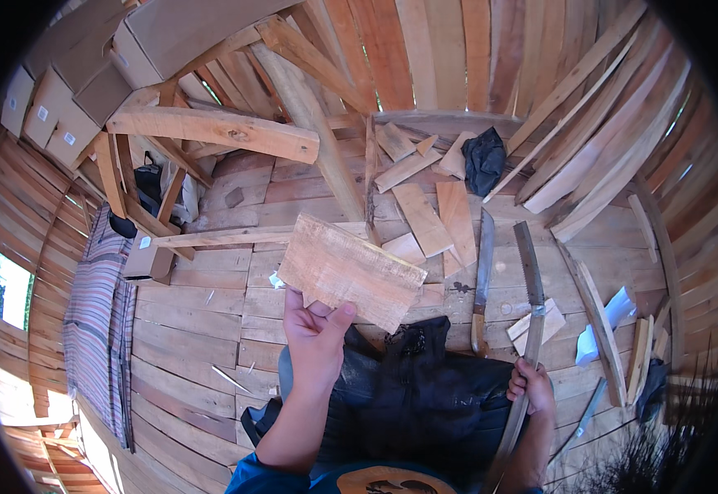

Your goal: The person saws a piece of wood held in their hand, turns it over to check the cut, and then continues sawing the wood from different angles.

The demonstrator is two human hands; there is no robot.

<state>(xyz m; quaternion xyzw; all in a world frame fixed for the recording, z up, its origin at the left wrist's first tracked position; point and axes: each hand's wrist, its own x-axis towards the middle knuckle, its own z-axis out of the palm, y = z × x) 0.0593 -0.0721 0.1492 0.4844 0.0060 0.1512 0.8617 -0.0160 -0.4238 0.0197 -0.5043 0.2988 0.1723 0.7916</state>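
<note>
Up mid-scene, a rectangular board is pinched by the left hand, a narrow strip is gripped near right by the right hand, short boards look already cut beyond, and long planks far right seem left uncut.

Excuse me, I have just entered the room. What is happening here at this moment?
A person holds a flat wooden board up in the left hand, with the thumb across its near edge. The right hand grips a long, narrow strip, perhaps of wood. The two pieces are apart. A big knife lies on the plank floor, near some loose boards.
</note>
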